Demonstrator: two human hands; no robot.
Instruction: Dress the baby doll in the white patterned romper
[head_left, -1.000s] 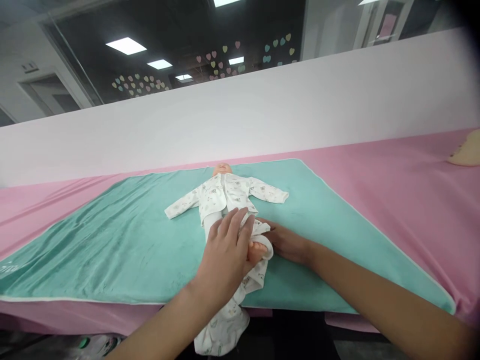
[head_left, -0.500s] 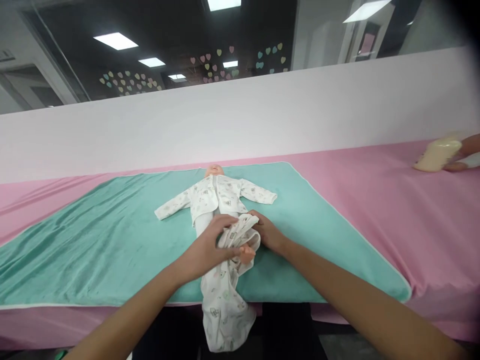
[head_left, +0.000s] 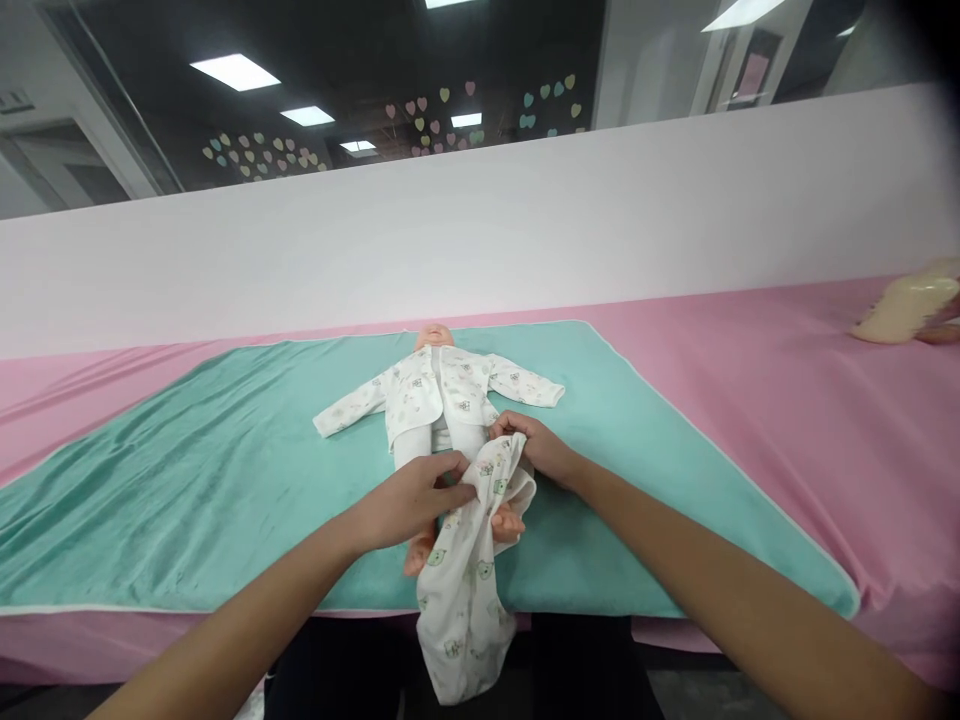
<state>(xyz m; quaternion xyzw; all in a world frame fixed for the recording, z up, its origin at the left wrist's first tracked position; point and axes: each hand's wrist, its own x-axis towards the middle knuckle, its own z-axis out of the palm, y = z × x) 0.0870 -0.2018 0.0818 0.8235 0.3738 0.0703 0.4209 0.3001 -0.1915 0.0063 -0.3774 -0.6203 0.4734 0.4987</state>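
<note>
A baby doll [head_left: 409, 448] lies on its back, wearing a white printed long-sleeved jacket [head_left: 416, 395] that is parted at the front. White printed baby pants [head_left: 465, 590] surround its leg on the right side, and a foot [head_left: 508, 523] pokes out of the cloth. The other foot [head_left: 418, 553] is bare, outside the pants. My right hand [head_left: 544, 448] grips the upper edge of the pants beside the doll's leg. With thumb and fingers, my left hand [head_left: 420, 500] pinches the pants' left edge. The loose leg of the pants hangs over the table's front edge.
Under the doll spreads a teal blanket [head_left: 262, 480] with a white border, on a pink table cover [head_left: 720, 370]. At the far right, another person's hand [head_left: 941, 332] is at a cream-coloured bottle [head_left: 904, 310]. A white wall [head_left: 480, 230] stands behind the table.
The pants' cloth has been drawn straighter and slightly right. My left hand has shifted from near the doll's foot to the cloth edge. The doll's other foot now shows.
</note>
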